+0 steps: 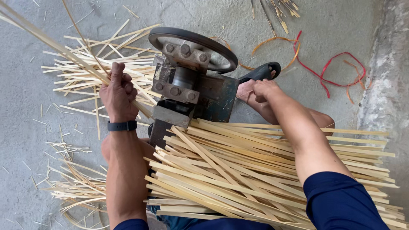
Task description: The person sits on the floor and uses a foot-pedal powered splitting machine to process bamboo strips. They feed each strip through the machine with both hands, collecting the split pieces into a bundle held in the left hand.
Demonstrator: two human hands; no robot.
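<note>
A small metal splitting machine [187,85] with a black flywheel [194,47] stands on the concrete floor. My left hand [117,91] is closed around long thin bamboo strips [51,42] that run from the upper left down to the machine's left side. My right hand [262,87] reaches to the machine's right side, fingers curled; what it grips is too small to tell. A thick pile of pale bamboo slats [238,170] lies across my lap below the machine. A dark band sits on my left wrist [122,125].
Split bamboo slivers [85,72] lie heaped left of the machine, and more slivers [72,187] at lower left. Red and orange cords [328,68] curl on the floor at upper right. A black sandal [262,71] shows behind my right hand. A rough concrete edge [383,85] runs along the right.
</note>
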